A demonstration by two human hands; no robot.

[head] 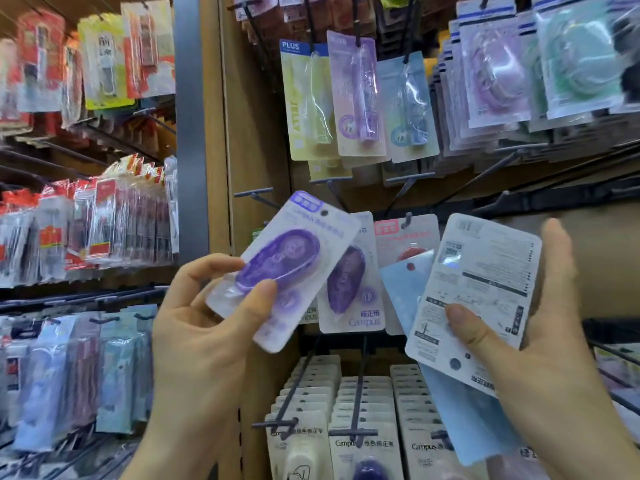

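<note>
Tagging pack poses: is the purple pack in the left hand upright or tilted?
Tilted. The purple pack leans with its hang-hole end up and to the right, front to the camera, pinched by the left hand.

Correction tape pack [287,251] in left hand [197,334], left of back-turned pack [481,278] in right hand [554,358], hanging Campus pack [349,289] behind, between them

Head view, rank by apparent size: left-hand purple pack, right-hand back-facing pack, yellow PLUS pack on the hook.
1. back-facing pack
2. purple pack, only slightly smaller
3. yellow PLUS pack, smallest here, but hangs farther back, so true size unsure
</note>
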